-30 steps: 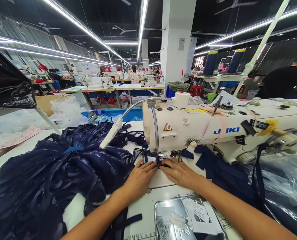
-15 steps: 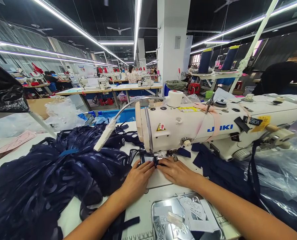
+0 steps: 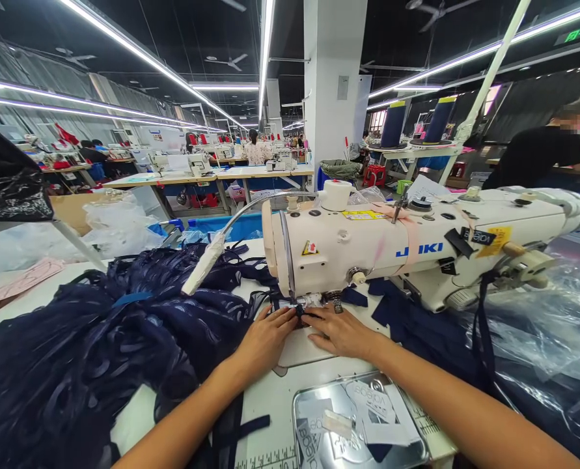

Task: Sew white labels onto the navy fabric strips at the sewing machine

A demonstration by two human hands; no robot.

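My left hand lies left of the needle area, its fingers stretched flat and fingertips touching a small dark navy fabric piece. From the other side, my right hand reaches the same piece with extended fingers, its thumb apart on the machine bed. Above both hands is the head of a white sewing machine; the fabric meets its presser foot. My fingers partly cover the fabric, so its full shape is hidden. A large bundle of navy straps is heaped beside my left arm.
A shiny metal tray with printed labels sits between my forearms. Navy fabric and clear plastic lie on the right. A flexible lamp arches over the strap bundle. Another person works at the back right.
The view has shifted slightly. My right thumb is now spread away from the fingers. Both hands remain at the fabric by the presser foot; the person at the right shows more fully.
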